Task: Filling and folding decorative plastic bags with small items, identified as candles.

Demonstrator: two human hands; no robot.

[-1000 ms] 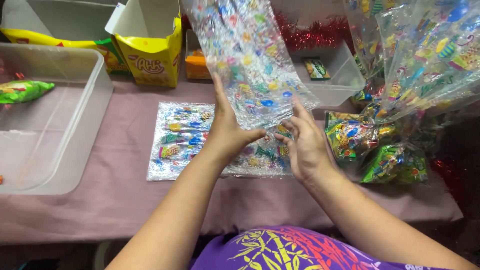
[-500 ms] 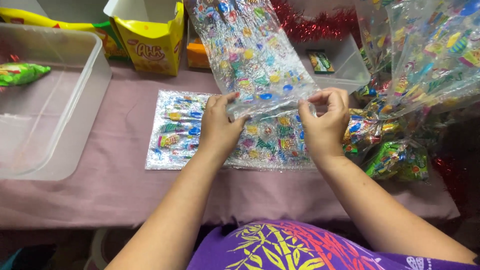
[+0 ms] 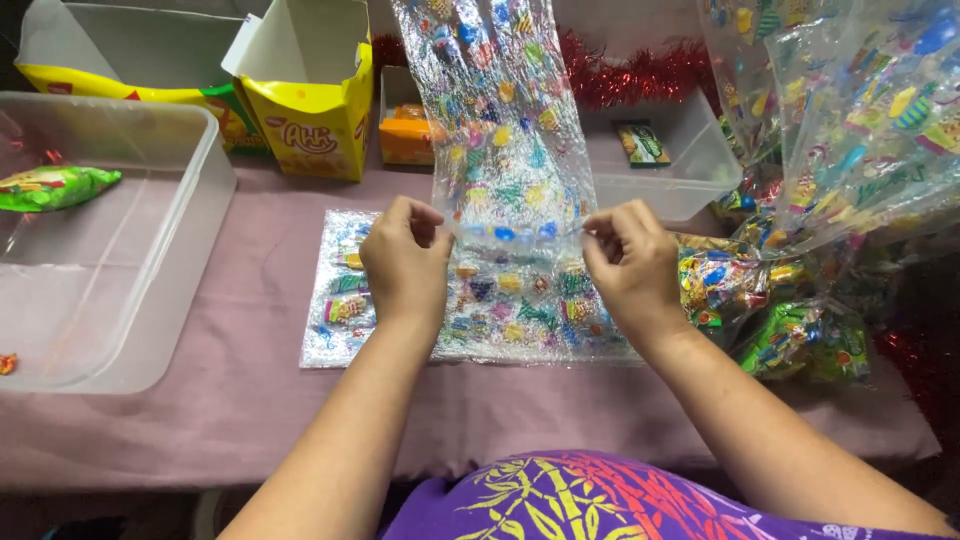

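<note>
While I watched through the head camera, the left hand [image 3: 405, 262] and the right hand [image 3: 630, 268] stood well apart, each pinched shut on a bottom corner of the clear printed cellophane bag [image 3: 505, 120], which hung upright above the flat stack of bags [image 3: 470, 300] on the pink-covered surface [image 3: 200, 400]. A second before, both hands had sat close together under the bag's lower end, so I judged the mouth was now drawn wide and being worked open.

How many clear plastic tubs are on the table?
2. One large clear tub sits at the left edge, holding a green snack packet. A smaller tub stands at the back right, behind the printed bag both hands hold. Others may be hidden.
</note>
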